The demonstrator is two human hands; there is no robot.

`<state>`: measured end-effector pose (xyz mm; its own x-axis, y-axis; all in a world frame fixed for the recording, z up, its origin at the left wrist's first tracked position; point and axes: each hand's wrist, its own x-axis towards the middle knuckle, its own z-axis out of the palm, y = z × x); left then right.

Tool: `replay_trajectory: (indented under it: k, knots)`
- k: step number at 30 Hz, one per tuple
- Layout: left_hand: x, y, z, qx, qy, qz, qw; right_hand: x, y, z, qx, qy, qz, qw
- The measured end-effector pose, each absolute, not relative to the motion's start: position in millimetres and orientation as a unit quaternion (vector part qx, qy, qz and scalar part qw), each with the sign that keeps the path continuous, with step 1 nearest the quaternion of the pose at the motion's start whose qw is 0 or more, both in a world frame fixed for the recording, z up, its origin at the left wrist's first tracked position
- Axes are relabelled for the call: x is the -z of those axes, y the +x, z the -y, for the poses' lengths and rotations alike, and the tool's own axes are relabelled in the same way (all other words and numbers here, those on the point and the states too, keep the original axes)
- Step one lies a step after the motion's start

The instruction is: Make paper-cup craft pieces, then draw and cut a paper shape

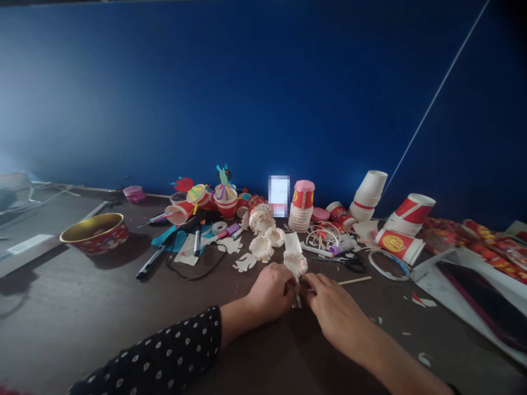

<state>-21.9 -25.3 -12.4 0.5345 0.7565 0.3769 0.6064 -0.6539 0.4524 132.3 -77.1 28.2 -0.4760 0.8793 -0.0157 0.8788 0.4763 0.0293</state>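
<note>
A white scalloped paper piece [295, 263] with faint red marks lies just beyond my two hands. Narrow white strips [297, 299] show between my fingers, running toward me. My left hand [272, 291] is curled, its fingertips pinched on the strips. From the right, my right hand [329, 302] touches the same piece, its fingers bent and close together; the fingertips are partly hidden. Behind the piece lies a flat white paper strip [292, 242]. More scalloped white pieces [262, 247] rest beyond my left hand.
Black scissors [353, 261] and a wooden stick [354, 280] lie right of centre. Stacked paper cups [300, 217] stand behind. A gold-rimmed bowl [96, 241] and markers [151, 262] are on the left. A white tray [465, 307] holds a dark device at right.
</note>
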Motion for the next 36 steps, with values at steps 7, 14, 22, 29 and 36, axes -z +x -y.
replay_trajectory:
  k: [7, 14, 22, 29, 36]
  knots:
    - [13.9, -22.3, 23.6, -0.289, 0.869, -0.373, 0.149, -25.6, 135.4, 74.1, 0.002, 0.514, -0.858, 0.007]
    - [16.9, -20.9, 20.2, -0.268, 0.876, -0.375, 0.138, -28.8, 134.1, 71.5, 0.000, 0.511, -0.860, 0.013]
    - [15.1, -19.5, 21.3, -0.260, 0.874, -0.382, 0.149, -33.1, 141.7, 75.3, 0.049, 0.486, -0.872, -0.032]
    - [14.3, -18.2, 22.4, -0.262, 0.871, -0.389, 0.146, -36.5, 129.9, 79.1, 0.012, 0.501, -0.864, 0.039]
    - [14.4, -21.1, 23.2, -0.288, 0.854, -0.406, 0.152, -29.3, 130.9, 76.9, -0.019, 0.502, -0.864, 0.032]
